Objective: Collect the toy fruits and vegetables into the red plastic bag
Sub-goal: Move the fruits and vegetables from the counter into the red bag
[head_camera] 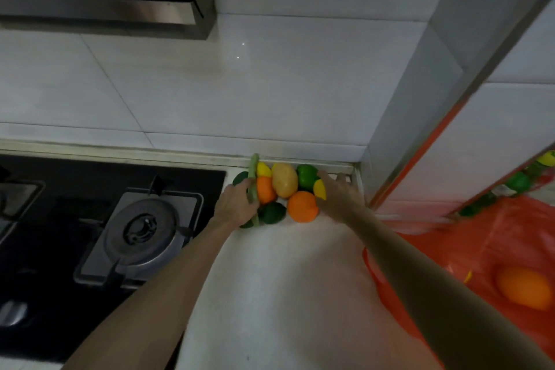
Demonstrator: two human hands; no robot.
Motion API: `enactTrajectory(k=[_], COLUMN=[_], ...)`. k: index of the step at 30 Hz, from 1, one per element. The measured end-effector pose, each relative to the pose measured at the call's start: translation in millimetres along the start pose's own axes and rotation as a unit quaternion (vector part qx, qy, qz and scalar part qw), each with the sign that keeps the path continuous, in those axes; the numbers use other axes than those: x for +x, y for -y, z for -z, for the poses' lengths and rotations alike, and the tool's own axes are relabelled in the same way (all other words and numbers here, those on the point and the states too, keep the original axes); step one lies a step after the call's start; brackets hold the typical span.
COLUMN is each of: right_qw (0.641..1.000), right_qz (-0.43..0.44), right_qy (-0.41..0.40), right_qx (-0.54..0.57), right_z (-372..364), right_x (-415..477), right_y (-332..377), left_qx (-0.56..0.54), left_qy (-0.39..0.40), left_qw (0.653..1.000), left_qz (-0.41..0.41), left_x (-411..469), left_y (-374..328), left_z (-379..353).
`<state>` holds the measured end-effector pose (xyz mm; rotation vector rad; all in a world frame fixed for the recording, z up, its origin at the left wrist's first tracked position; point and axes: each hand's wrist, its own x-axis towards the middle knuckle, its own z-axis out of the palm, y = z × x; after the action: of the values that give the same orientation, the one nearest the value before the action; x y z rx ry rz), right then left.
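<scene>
Head view. Shows a white desk running back to a tiled wall, with a black gas hob at left and a red plastic bag lying open at right, already holding one bagged orange. Shows both bare arms stretched to the far corner. Left hand, grip curled round a long green stalk. Right hand, grip spread, fingers straight against a yellow lemon. Between them, heaped and touching: large orange, potato, green lime, dark green fruit.

Probably best to cup the heap from both sides and draw it toward the bag mouth, minding round pieces that may roll. Hemmed in by the wall behind and a steel column at right, with the hob edge just beside the left hand. Open desk nearer the body for pulling back.
</scene>
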<state>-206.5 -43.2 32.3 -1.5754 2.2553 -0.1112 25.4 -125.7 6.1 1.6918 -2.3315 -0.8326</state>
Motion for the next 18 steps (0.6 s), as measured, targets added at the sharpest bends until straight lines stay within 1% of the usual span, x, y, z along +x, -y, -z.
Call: enactTrajectory(k=[3,7,9,13,16,18], right_qw=[1.0,1.0,0.999,0.992,0.969,0.952], right_qz=[-0.007,-0.01,-0.01,0.002,0.035,0.03], right_qy=[0.005,-0.015,-0.031,-0.1,-0.165,-0.223], right_qx=[0.003,-0.008,0.0,0.077,0.18,0.209], right_z=[-10,-20,-19,-7,9,21], right_x=[6,13,11,-6,-34,-57], right_y=[2,2,2,4,5,4], left_qx=[-0.035,-0.058,-0.071,-0.073,-0.074,-0.091], left_qy=[0.006,-0.038,-0.048,-0.076,-0.101,-0.123], left_qw=[0.999,0.997,0.995,0.991,0.986,0.978], left_qz=[-0.026,-0.039,-0.049,-0.079,-0.113,-0.141], left_x=[8,9,3,-17,-40,-59], left_y=[2,0,-2,-11,-28,-44], left_z=[-9,-11,-8,5,17,23])
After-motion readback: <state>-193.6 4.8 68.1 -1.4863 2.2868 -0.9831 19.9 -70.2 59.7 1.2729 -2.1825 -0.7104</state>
